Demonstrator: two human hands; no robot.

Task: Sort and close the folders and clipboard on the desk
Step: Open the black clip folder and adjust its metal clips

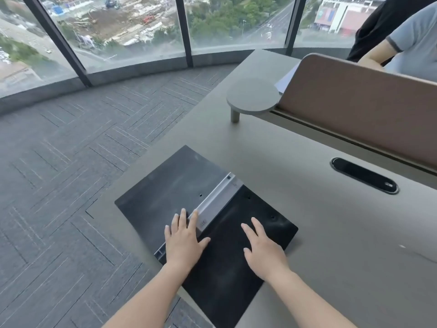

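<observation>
A black folder [208, 223] lies open and flat at the table's [331, 233] near left corner, about 6 o'clock in the view, its two covers splayed either side of a grey spine [218, 195] that runs from 7 toward 1 o'clock. Its left cover juts past the table edge over the carpet [71, 174]. The left hand [183, 237] rests flat across the spine's near end, fingers straight and spread, gripping nothing; the right hand [262, 247] lies flat on the right cover, fingers likewise straight, holding nothing. The risk, as I judge it, is the overhang: pressing on the unsupported left cover, or lifting a cover to close it, could tip or slide the folder off toward the floor. Small marks like a barcode sit on the spine near the left fingers, too blurred to read; no brand is legible. At 2 o'clock a cable slot [364, 175] is set in the table, at 1 o'clock a round shelf [253, 95] and a tan divider [366, 110], behind which another person's arm [376, 53] shows. Windows [130, 27] fill 12 o'clock.
</observation>
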